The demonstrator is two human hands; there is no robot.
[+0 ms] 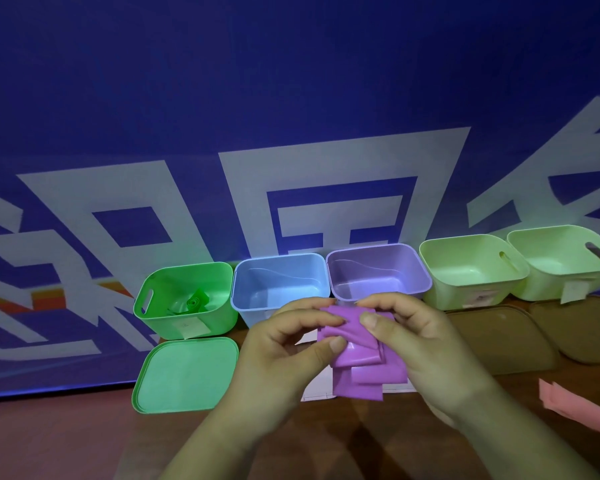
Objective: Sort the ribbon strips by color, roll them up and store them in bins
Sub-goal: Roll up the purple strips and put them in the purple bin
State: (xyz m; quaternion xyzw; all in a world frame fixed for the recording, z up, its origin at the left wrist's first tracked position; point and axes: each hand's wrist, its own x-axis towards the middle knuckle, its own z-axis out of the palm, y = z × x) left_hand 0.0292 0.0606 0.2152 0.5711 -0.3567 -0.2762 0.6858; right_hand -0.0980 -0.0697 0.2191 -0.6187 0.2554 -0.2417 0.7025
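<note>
Purple ribbon strips (357, 355): pinched by left hand (284, 355) and right hand (420, 348), near the empty purple bin (378, 271); green bin (184, 299) far left.

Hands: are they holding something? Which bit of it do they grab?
Yes. The left hand and the right hand both pinch the purple ribbon strips at their far, upper end, between thumbs and fingers. The near ends are free.

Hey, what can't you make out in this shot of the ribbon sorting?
Head view only:
Number of purple strips: the left hand and right hand cover their upper ends.
Pink strips: cut off by the right edge.
Label on the green bin: too small to read.
</note>
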